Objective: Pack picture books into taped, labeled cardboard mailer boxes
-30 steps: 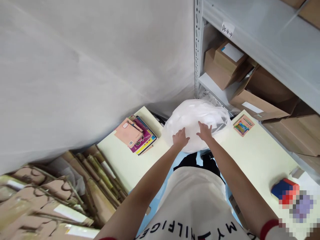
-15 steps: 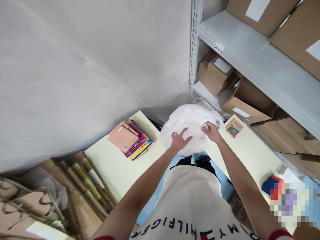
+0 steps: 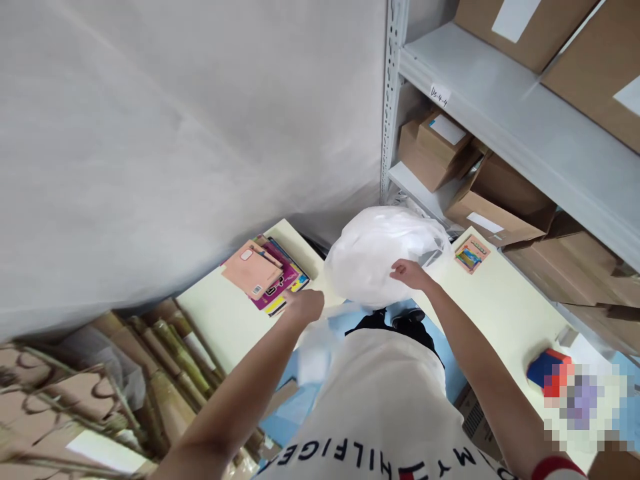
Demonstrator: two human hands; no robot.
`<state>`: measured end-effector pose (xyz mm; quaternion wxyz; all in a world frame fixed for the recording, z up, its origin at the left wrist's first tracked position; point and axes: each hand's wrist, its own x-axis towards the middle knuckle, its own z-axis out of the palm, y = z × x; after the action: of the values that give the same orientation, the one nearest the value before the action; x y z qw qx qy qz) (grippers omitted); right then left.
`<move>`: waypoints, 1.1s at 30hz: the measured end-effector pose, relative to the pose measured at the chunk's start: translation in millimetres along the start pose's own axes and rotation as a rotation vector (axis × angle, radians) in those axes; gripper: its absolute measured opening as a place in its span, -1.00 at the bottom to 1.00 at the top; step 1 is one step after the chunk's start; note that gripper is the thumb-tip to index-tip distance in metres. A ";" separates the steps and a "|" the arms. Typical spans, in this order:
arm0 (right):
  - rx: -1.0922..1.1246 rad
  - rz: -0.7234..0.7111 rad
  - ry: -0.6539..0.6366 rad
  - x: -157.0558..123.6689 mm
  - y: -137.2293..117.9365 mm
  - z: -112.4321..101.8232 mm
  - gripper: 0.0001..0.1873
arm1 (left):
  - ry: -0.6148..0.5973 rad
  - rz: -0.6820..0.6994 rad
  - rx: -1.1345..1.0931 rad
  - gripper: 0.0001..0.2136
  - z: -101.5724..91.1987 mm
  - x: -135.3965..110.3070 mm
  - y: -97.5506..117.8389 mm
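Observation:
A big bundle of white plastic bags (image 3: 380, 250) rests at the inner corner of the pale yellow table (image 3: 505, 307). My right hand (image 3: 407, 273) lies on its near side with fingers curled against the plastic. My left hand (image 3: 305, 305) is closed and has drawn away to the left, just near the stack of books (image 3: 263, 277). A thin white plastic bag (image 3: 315, 350) hangs blurred from that hand, still trailing back toward the bundle.
Grey metal shelving (image 3: 500, 113) on the right holds cardboard boxes (image 3: 435, 147). A small colourful card (image 3: 470, 253) and a red-and-blue object (image 3: 547, 370) lie on the table. Folded cardboard (image 3: 125, 373) is stacked at the lower left. A grey wall fills the left.
My left hand has left the bundle and pulled leftward and toward me, drawing a single white bag out. My right hand stays on the bundle.

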<state>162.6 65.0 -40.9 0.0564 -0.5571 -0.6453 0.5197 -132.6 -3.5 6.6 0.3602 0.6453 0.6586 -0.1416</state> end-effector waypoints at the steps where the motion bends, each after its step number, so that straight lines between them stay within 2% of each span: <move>1: -0.072 0.007 0.117 2.6 7.4 -1.8 -0.78 | -0.037 -0.071 0.095 -0.78 -2.2 -10.3 -4.6; 3: -0.211 0.027 0.378 9.7 19.1 -5.0 -0.72 | -0.138 -0.105 0.294 -0.50 -9.6 -22.5 2.9; 4: -0.267 0.056 0.501 13.8 23.3 -6.4 -0.67 | -0.169 -0.053 0.326 -0.32 -14.4 -23.4 13.5; 5: -0.310 0.095 0.602 17.9 26.3 -7.8 -0.62 | -0.147 0.022 0.294 -0.22 -19.5 -21.0 26.8; 7: -0.370 0.173 0.701 25.6 29.4 -11.5 -0.58 | -0.055 0.128 0.181 -0.29 -28.5 -8.3 55.2; 10: -0.418 0.206 0.640 33.6 29.0 -20.4 -0.54 | 0.089 0.138 0.044 -0.43 -32.7 18.5 84.8; 14: -0.412 0.084 0.604 26.5 20.0 -34.4 -0.47 | 0.128 0.199 -0.117 -0.51 -23.0 45.8 97.8; 18: -0.328 -0.131 0.675 -6.4 -1.2 -45.5 -0.67 | 0.165 0.282 -0.222 -0.54 -17.8 58.6 112.1; 20: -0.194 -0.221 0.728 -26.1 -14.7 -51.5 -0.79 | 0.241 0.358 -0.294 -0.54 -20.8 61.1 122.8; 22: 0.004 -0.304 0.739 -44.2 -28.5 -59.2 -0.84 | 0.339 0.438 -0.379 -0.45 -27.2 61.2 132.9; 24: 0.222 -0.358 0.643 -59.9 -41.5 -69.1 -0.72 | 0.408 0.489 -0.441 -0.24 -36.3 58.9 140.7; 26: 0.402 -0.364 0.472 -73.8 -53.7 -80.6 -0.56 | 0.414 0.544 -0.457 -0.04 -47.4 54.2 146.4; 28: 0.509 -0.335 0.317 -86.1 -64.9 -92.6 -0.44 | 0.371 0.648 -0.445 0.00 -59.2 47.8 151.1; 30: 0.555 -0.319 0.256 -96.1 -75.1 -103.3 -0.37 | 0.301 0.779 -0.439 -0.14 -70.7 40.5 155.6; 31: 0.564 -0.323 0.265 -99.9 -79.6 -107.9 -0.36 | 0.259 0.835 -0.453 -0.27 -76.2 36.8 157.6; 33: 0.565 -0.357 0.364 -105.3 -86.9 -115.7 -0.40 | 0.193 0.898 -0.528 -0.57 -86.9 29.9 159.5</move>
<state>219.9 67.5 128.6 0.4109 -0.4817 -0.5429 0.5517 -3.4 95.8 92.2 0.4735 0.7613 0.3606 0.2573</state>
